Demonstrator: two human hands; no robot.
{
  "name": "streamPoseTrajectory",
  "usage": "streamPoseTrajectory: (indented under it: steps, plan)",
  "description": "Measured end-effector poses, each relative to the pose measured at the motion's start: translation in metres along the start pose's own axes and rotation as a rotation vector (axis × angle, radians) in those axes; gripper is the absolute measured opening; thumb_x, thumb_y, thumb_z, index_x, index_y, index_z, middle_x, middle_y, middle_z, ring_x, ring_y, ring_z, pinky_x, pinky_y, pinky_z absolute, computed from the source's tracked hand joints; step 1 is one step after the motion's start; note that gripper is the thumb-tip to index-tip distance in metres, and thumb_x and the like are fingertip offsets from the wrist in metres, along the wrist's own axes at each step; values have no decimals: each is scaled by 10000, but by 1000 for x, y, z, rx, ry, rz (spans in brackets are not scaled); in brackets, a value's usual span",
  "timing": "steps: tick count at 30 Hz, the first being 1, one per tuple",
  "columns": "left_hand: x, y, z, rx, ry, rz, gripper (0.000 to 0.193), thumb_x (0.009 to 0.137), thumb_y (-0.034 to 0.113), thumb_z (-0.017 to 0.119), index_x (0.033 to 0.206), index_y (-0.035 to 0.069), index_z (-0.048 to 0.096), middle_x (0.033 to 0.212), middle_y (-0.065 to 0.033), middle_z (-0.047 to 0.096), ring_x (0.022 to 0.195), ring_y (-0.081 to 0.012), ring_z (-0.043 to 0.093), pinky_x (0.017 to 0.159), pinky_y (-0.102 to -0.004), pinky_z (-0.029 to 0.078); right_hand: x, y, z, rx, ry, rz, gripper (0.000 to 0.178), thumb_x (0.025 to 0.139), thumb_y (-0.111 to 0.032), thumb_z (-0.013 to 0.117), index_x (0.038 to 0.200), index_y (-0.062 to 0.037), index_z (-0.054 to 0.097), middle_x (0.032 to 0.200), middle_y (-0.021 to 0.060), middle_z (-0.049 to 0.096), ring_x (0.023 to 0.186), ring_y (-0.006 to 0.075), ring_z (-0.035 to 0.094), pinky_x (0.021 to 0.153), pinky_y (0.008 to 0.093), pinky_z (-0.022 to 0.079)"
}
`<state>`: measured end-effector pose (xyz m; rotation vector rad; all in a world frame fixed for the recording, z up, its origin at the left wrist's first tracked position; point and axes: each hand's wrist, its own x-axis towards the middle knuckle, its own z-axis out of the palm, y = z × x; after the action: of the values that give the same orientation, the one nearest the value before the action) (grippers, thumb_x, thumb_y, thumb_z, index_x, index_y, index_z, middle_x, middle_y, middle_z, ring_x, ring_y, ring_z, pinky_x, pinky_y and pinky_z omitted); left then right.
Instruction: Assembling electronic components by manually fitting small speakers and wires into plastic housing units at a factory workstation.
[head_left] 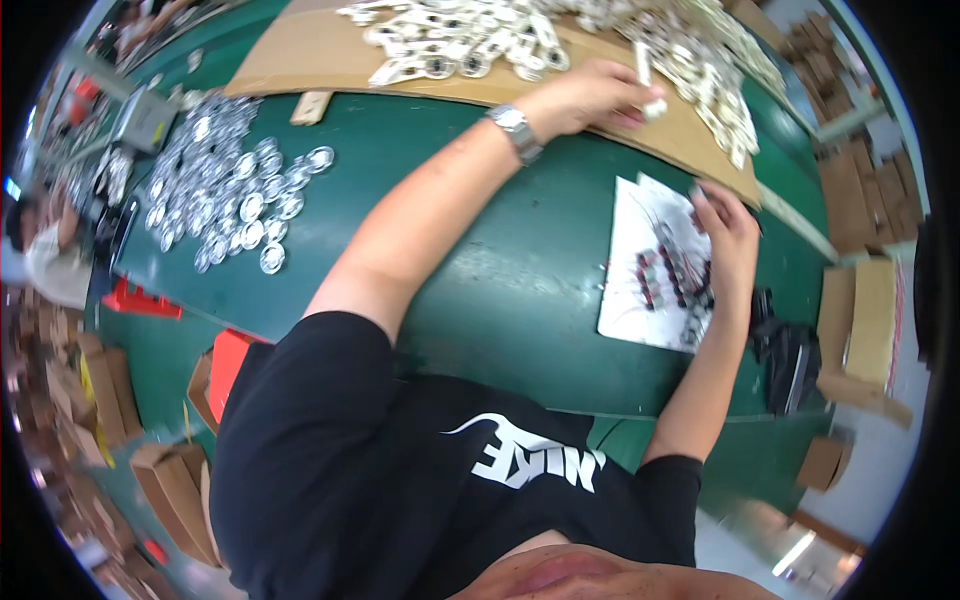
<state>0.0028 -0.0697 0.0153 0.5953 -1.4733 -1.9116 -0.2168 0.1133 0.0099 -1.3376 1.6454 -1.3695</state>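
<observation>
My left hand (597, 95), with a metal-band watch (514, 131) on the wrist, reaches over the near edge of a cardboard sheet (290, 60). Its fingers are closed on a long white plastic part (642, 66), somewhat blurred. Farther off on the cardboard lie heaps of similar white plastic parts (470, 40), some with round clear ends. My right hand (728, 232) is above the right side of a white sheet (622, 290), its fingertips drawn together; what they pinch, if anything, cannot be made out. Beneath it on the sheet are rows of small dark and red components (665, 275).
Many round, clear shiny discs (250, 205) spread over the left of the green table (480, 270). A grey box (146, 120) stands behind them. A black bag (790, 355) is at the right edge. Cardboard boxes (175, 490) stand around, and another person (60, 255) is at far left.
</observation>
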Motion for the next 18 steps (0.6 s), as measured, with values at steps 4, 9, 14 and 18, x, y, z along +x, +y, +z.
streamPoseTrajectory:
  steps: [4, 9, 14, 18]
  plan:
    - [5, -3, 5, 18, -23, -60, 458, 961, 345, 725, 1238, -10, 641, 1124, -95, 696, 1022, -178, 686, 932, -300, 573, 2, 11, -4, -12, 44, 34, 259, 973, -173, 703, 1146, 13, 654, 963, 67, 724, 821, 123, 675, 645, 243, 488]
    - [-5, 0, 16, -89, -129, -26, 458, 983, 332, 695, 1262, -24, 622, 1181, -139, 675, 1086, -226, 675, 993, -349, 566, 0, -2, 9, 135, 66, -65, 264, 976, -144, 698, 1161, 32, 629, 981, 116, 717, 846, 157, 705, 685, 284, 568]
    - [-4, -3, 21, -171, -190, -14, 438, 1017, 283, 641, 1284, -59, 577, 1313, -160, 602, 1237, -322, 609, 1096, -446, 517, -8, -18, 12, 191, 110, -197, 336, 973, -111, 695, 1250, 67, 634, 984, 127, 733, 849, 167, 713, 734, 291, 587]
    - [3, -7, 14, -112, -2, -60, 424, 975, 353, 696, 1181, -11, 629, 1125, -109, 671, 1101, -275, 673, 1006, -422, 575, -10, -25, 6, 295, 75, -185, 275, 956, -95, 711, 1170, 65, 647, 934, 131, 740, 817, 180, 724, 764, 305, 614]
